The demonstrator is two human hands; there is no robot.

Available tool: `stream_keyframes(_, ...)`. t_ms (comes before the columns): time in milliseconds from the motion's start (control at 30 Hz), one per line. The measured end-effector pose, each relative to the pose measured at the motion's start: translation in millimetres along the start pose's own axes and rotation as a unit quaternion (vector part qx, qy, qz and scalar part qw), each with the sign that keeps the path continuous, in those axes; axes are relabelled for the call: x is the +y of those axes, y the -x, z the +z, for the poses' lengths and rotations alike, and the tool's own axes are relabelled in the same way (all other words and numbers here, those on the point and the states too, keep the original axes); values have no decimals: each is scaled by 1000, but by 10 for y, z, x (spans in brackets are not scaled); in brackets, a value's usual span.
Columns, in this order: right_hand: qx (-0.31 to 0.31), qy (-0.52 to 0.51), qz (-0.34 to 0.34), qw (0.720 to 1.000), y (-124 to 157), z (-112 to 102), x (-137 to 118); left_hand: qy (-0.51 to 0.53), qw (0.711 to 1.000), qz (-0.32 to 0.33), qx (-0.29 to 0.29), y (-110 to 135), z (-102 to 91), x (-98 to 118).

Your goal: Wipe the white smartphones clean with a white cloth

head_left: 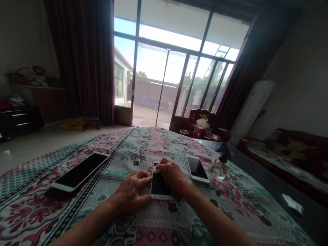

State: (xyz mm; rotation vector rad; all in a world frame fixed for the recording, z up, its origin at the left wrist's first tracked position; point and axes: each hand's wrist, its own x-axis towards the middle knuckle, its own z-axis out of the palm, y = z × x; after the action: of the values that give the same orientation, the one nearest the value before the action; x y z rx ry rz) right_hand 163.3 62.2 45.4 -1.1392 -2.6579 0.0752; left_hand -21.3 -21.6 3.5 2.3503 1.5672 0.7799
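A white phone (160, 188) lies face up on the floral cloth (143, 147) right in front of me. My left hand (132, 193) rests beside its left edge, fingers stretched out and touching the side. My right hand (172, 174) lies over the phone's top end, fingers curled down onto it and pressing it to the cloth. A second white phone (197, 168) lies just right of my right hand. Far to the left lies a larger white tablet (80, 171) with a dark screen.
A small glass bottle (219, 166) stands right of the second phone. The dark glass tabletop (258, 177) shows along the right with a crumpled white paper (292, 204). Beyond are a sliding glass door (164, 85), a red wooden chair (205, 123) and a sofa (287, 153).
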Motion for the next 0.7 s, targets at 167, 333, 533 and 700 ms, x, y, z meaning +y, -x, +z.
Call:
stream_keyframes(167, 17, 22, 27, 999, -289, 81, 29, -6, 1000, 3, 7, 0, 9, -12)
stream_keyframes(333, 18, 16, 4, 1000, -282, 73, 51, -8, 1000, 9, 7, 5, 15, -32)
stream_keyframes(533, 1, -23, -66, 998, 156, 25, 38, -3, 1000, 6, 8, 8, 15, -23)
stream_keyframes(700, 16, -64, -74, 995, 526, 16, -55, -3, 1000, 5, 12, 6, 29, -30)
